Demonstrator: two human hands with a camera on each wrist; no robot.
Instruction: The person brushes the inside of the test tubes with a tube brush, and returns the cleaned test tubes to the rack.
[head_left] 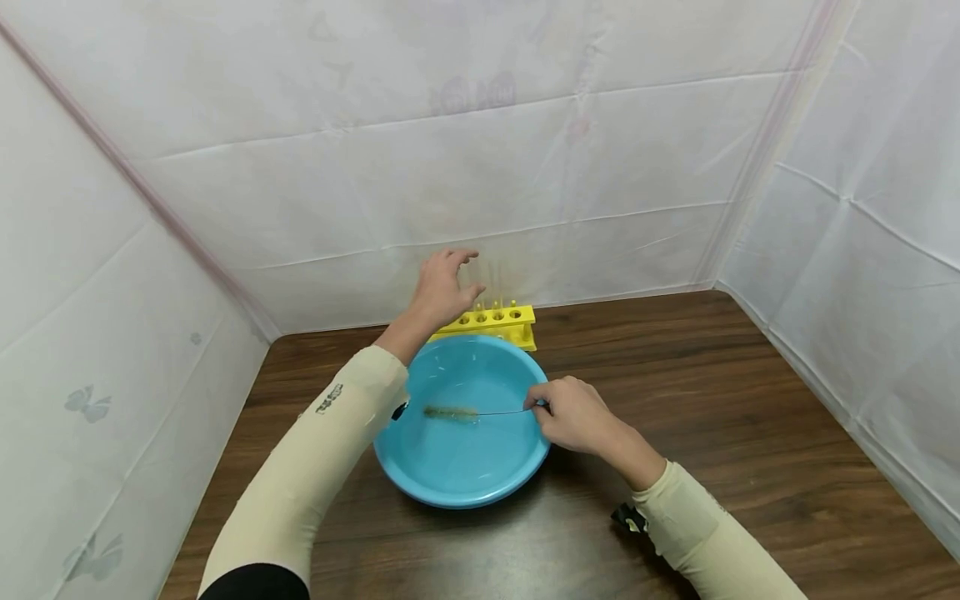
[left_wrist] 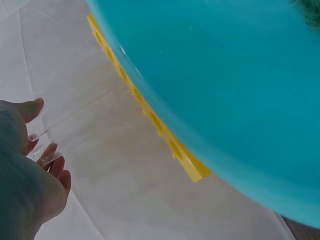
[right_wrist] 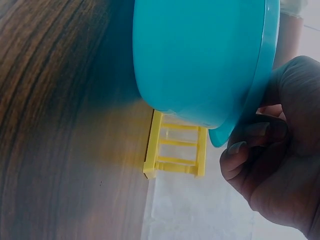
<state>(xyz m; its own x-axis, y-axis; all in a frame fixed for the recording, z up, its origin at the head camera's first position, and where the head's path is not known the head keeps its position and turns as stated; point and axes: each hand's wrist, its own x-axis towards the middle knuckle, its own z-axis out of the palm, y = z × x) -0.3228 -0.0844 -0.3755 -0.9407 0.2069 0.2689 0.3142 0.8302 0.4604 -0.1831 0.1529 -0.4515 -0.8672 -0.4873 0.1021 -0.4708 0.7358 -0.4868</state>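
My right hand [head_left: 576,414] pinches the thin wire handle of a test tube brush [head_left: 450,412] at the right side of a blue basin [head_left: 463,492]. The brush's bristly end is over the inside of the basin. At the back, my left hand [head_left: 441,292] reaches beside clear test tubes [head_left: 499,279] standing in a yellow rack [head_left: 517,315]. In the left wrist view the thumb and fingers [left_wrist: 59,164] are spread around the tube mouths, the thumb apart from the glass. In the right wrist view, the right hand [right_wrist: 285,160] has curled fingers by the basin rim.
The basin stands on a dark wooden table [head_left: 675,358], right in front of the rack. White sheeting [head_left: 637,150] hangs behind and at both sides. A small black device [head_left: 628,518] is strapped at the right wrist.
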